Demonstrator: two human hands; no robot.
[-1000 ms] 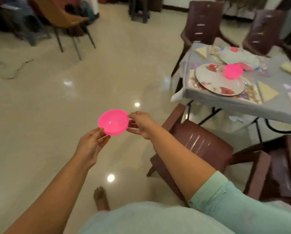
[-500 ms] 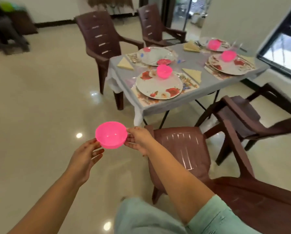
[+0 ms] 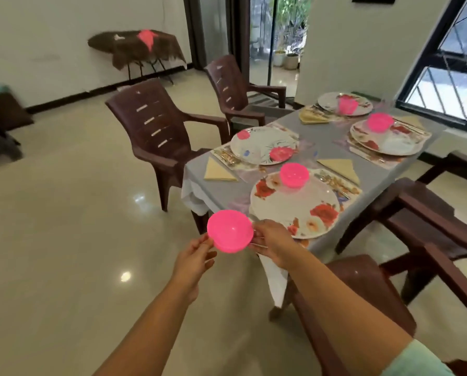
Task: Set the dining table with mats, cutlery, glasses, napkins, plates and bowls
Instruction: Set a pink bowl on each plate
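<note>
I hold a pink plastic bowl point(image 3: 230, 230) in the air between both hands, just off the near left corner of the dining table point(image 3: 324, 137). My left hand point(image 3: 194, 260) grips its left rim and my right hand point(image 3: 274, 244) grips its right rim. The grey-clothed table carries floral plates on mats. The near plate point(image 3: 294, 210) has a pink bowl point(image 3: 294, 175) on it. The left plate point(image 3: 263, 145) has no bowl. Two far plates each carry a pink bowl point(image 3: 380, 122). Folded yellow napkins point(image 3: 219, 170) and cutlery point(image 3: 228, 158) lie beside the plates.
Brown plastic chairs surround the table: one at the left point(image 3: 159, 131), one behind it point(image 3: 235, 85), one under my right arm point(image 3: 362, 289), one at the right point(image 3: 427, 215). A small cloth-draped side table point(image 3: 137, 47) stands by the far wall. Glossy tiled floor lies to the left.
My view has swung toward the table and come closer to it. The bowl stays gripped in both hands and now hangs beside the table's near corner.
</note>
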